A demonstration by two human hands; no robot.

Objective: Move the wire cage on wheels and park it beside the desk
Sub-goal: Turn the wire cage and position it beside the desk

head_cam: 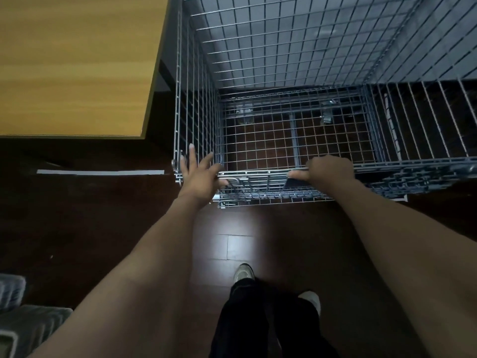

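Note:
The wire cage on wheels [296,60] is an empty open-topped metal mesh cart, seen from above. Its left wall stands right against the side of the wooden desk [77,65]. My right hand [327,169] is closed around the cage's near top rail. My left hand [198,174] hovers at the near left corner of the rail, fingers spread, thumb close to the rail, gripping nothing. Castor fittings show through the mesh floor.
Dark glossy wood floor lies below, with a white tape strip [100,172] left of the cage corner. My legs and shoes [244,272] stand just behind the cage. A grey ribbed object [28,324] sits at the bottom left.

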